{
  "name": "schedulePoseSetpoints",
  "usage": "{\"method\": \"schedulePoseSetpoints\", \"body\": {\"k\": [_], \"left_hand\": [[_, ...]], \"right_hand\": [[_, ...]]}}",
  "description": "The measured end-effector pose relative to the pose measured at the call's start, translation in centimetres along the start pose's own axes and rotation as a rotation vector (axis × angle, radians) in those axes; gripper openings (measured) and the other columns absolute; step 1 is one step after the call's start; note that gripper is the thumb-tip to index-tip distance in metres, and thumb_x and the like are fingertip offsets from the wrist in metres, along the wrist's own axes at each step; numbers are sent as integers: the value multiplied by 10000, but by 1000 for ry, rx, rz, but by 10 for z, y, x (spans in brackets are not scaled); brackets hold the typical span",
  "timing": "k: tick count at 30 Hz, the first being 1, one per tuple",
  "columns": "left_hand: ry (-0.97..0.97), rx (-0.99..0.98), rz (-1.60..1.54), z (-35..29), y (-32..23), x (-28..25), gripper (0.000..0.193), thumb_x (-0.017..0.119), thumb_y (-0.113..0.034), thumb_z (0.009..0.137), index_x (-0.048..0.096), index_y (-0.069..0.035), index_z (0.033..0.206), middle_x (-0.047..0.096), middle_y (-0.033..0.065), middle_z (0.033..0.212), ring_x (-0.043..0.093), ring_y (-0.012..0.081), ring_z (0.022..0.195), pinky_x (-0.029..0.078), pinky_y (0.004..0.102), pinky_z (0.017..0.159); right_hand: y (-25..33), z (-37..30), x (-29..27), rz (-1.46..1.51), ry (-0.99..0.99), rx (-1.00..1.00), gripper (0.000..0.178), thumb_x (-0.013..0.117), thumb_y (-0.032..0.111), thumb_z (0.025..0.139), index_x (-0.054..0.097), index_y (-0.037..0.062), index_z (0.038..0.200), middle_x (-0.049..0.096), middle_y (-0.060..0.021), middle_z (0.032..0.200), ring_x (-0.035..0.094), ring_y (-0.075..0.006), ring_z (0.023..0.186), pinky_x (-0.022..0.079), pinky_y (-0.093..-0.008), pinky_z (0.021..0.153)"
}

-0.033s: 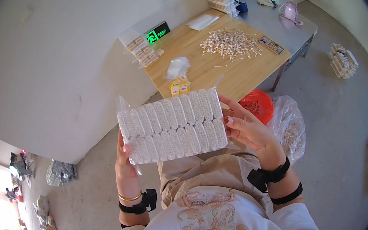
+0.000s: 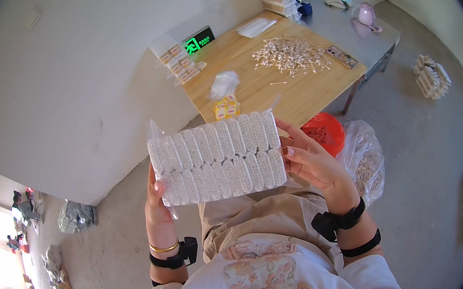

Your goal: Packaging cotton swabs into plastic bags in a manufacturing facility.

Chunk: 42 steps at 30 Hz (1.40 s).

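Between my two hands, in front of my body, is a large clear-wrapped bundle of cotton swab packs (image 2: 217, 160). Its packs stand in two rows, with the white swab tips facing up. My left hand (image 2: 158, 193) grips the left end, thumb on the near corner and fingers mostly hidden beneath. At the right end, my right hand (image 2: 312, 162) holds the edge with the thumb near the side and fingers partly behind. Loose wrapping film sticks out at the bundle's ends. Beyond it, yellow packets (image 2: 226, 109) lie at the near edge of a wooden table (image 2: 289, 102).
On the table are a heap of loose cotton swabs (image 2: 291, 56), a phone (image 2: 342, 57), clear bags (image 2: 224, 85) and stacked boxes (image 2: 178, 62) by a green lit sign (image 2: 198, 41). A red basin (image 2: 332, 135) and a filled plastic bag (image 2: 362, 162) stand on the floor.
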<state>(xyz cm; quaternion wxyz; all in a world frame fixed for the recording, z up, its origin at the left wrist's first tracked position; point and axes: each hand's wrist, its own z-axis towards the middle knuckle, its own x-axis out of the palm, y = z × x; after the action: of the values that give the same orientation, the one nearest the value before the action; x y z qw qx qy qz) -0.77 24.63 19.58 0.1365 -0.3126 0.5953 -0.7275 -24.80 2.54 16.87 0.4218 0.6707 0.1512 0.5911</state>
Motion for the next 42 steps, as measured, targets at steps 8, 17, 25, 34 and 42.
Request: {"method": "schedulePoseSetpoints", "body": {"k": [8, 17, 25, 34, 42], "left_hand": [[59, 26, -54, -6, -9, 5, 833, 668, -446, 819, 328, -7, 1440, 478, 153, 1383, 500, 293, 1259, 427, 437, 1036], [49, -7, -80, -4, -26, 21, 834, 697, -415, 799, 331, -11, 1430, 491, 150, 1356, 488, 265, 1270, 422, 396, 1033], [87, -8, -154, -2, -28, 19, 796, 699, -350, 825, 319, -9, 1435, 487, 148, 1364, 483, 258, 1281, 417, 396, 1049], [143, -20, -111, -6, -34, 25, 883, 713, -345, 816, 246, 18, 1472, 449, 158, 1408, 454, 261, 1313, 376, 384, 1078], [131, -26, -36, -10, -40, 32, 946, 730, -369, 773, 233, 24, 1475, 456, 153, 1399, 464, 256, 1301, 383, 378, 1069]], "right_hand": [[-1, -3, 4, 29, 34, -31, 601, 517, 94, 968, 259, 113, 1511, 523, -121, 1305, 543, -179, 1141, 457, -340, 959], [3, -2, 8, 53, 21, -40, 637, 554, 147, 946, 258, 89, 1507, 518, -108, 1327, 534, -176, 1172, 453, -356, 969], [0, 1, 11, 69, 8, -50, 835, 701, 262, 864, 216, 55, 1512, 405, -107, 1469, 443, -234, 1320, 394, -398, 1061], [2, -1, 17, -74, -58, -73, 982, 772, 255, 791, 160, 19, 1522, 345, -115, 1509, 348, -227, 1383, 279, -365, 1131], [6, -6, 21, -59, -88, -97, 911, 729, 173, 806, 181, 13, 1517, 360, -117, 1499, 355, -225, 1378, 276, -362, 1130]]}}
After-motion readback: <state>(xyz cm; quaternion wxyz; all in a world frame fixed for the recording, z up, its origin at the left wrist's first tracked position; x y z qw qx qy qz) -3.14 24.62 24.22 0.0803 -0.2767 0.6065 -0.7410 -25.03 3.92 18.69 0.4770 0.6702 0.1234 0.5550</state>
